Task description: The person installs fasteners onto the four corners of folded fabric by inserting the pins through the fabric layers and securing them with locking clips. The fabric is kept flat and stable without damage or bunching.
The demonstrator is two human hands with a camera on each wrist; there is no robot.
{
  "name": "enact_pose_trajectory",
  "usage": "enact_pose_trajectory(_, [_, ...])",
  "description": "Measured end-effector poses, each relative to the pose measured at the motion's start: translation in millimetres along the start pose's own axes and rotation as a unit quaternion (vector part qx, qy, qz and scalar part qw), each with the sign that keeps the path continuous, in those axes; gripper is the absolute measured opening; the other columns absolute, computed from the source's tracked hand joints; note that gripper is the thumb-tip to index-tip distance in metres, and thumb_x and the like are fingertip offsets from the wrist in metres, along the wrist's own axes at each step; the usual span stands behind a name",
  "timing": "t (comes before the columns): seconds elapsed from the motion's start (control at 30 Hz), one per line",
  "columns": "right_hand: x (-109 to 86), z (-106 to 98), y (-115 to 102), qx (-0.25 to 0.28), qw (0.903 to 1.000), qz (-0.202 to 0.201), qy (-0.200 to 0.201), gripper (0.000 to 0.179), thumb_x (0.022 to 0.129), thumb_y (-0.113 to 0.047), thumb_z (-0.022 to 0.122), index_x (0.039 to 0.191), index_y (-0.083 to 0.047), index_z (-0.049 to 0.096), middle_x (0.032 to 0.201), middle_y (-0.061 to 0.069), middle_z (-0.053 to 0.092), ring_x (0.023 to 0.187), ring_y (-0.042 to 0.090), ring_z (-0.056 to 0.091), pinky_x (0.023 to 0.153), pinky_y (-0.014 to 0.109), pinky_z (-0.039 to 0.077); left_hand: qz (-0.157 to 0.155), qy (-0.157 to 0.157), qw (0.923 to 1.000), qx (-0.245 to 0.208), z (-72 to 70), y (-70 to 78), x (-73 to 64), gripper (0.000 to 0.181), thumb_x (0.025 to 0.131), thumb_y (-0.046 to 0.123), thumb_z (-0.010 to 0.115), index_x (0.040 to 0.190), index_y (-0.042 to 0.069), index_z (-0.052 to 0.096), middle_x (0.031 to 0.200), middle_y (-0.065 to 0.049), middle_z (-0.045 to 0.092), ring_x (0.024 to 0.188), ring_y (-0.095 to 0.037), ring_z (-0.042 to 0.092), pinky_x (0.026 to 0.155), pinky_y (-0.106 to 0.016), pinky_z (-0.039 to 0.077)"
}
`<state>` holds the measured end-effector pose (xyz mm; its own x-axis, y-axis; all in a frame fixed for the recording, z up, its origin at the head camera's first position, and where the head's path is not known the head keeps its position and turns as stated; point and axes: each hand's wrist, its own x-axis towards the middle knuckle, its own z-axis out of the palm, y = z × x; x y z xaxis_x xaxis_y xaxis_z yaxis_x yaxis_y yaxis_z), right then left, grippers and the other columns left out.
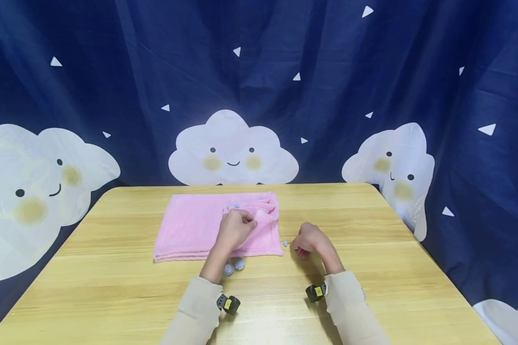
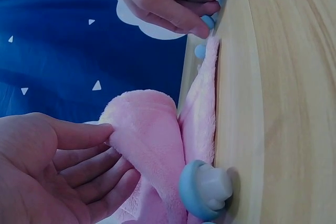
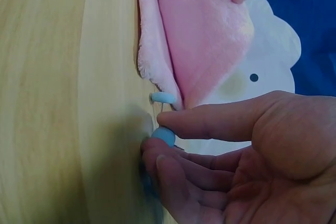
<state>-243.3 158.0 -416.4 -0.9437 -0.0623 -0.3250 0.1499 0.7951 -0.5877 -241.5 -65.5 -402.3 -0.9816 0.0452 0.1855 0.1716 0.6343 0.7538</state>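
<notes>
Pink cloth (image 1: 190, 225) lies folded flat on the worktop (image 1: 112, 282), mostly leftward of the left hand (image 1: 236, 227) and under it. A raised flap at its right-hand end is pinched by the left hand, thumb and forefinger brought together on the fleece; the remaining fingers are held loosely bent below the flap.

The right hand (image 1: 311, 238) is stationed just off the cloth's right edge, low over the worktop. Fingers clamped: a small blue knob (image 3: 165, 136) is pinched between thumb and forefinger, the others curled in beneath. Just past the thumb tip, toward the cloth, a pale blue disc (image 3: 164, 98) is seen close to the cloth's edge. A thin stem is visible between disc and thumb; whether knob and disc are joined by it cannot be told.

Nearer the wearer than the left fingers, beside that wrist, a pair of blue-and-white buttons (image 1: 234, 266) is noted on the worktop, close to the cloth's front edge. Just beyond the left fingers, two small blue pieces (image 1: 236, 206) are seen on the cloth, their shape too small to be made out.

Pale sleeves (image 1: 198, 306) are worn behind both hands. Well beyond the fingers, a dark blue curtain (image 1: 259, 72) is hung, printed with smiling white clouds (image 1: 233, 148) and small white triangles (image 1: 367, 11).
</notes>
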Motion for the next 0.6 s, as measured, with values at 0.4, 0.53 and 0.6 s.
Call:
enact_pose_trajectory(0.4, [3.7, -0.8, -2.2, 0.051, 0.9911, -0.088, 0.086, 0.005, 0.085, -0.007, 0.068, 0.081, -0.006, 0.072, 0.064, 0.009, 0.067, 0.056, 0.013, 0.056, 0.054, 0.023, 0.042, 0.003, 0.002, 1.0000, -0.008, 2.3, 0.2, -0.6, 0.008, 0.087, 0.009, 0.077, 0.093, 0.004, 0.079, 0.086, -0.009, 0.077, 0.082, -0.023, 0.070, 0.083, -0.042, 0.056])
enact_pose_trajectory(0.53, [3.7, 3.1, -9.4, 0.120, 0.9836, -0.106, 0.082, 0.006, 0.086, -0.008, 0.069, 0.086, -0.005, 0.074, 0.070, 0.010, 0.070, 0.062, 0.014, 0.062, 0.060, 0.027, 0.052, 0.000, 0.004, 0.9999, -0.012, 4.1, -0.2, -0.4, 0.008, 0.087, 0.009, 0.077, 0.092, 0.004, 0.079, 0.087, -0.009, 0.078, 0.084, -0.025, 0.071, 0.084, -0.042, 0.055])
enact_pose_trajectory(0.6, [3.0, 5.6, -13.5, 0.177, 0.9763, -0.112, 0.055, 0.008, 0.088, -0.006, 0.068, 0.092, 0.000, 0.073, 0.073, 0.013, 0.070, 0.065, 0.017, 0.066, 0.065, 0.033, 0.058, 0.003, 0.006, 0.9999, -0.015, 4.6, -0.5, -0.4, 0.008, 0.086, 0.008, 0.077, 0.092, 0.004, 0.079, 0.087, -0.010, 0.078, 0.084, -0.025, 0.072, 0.085, -0.043, 0.055])
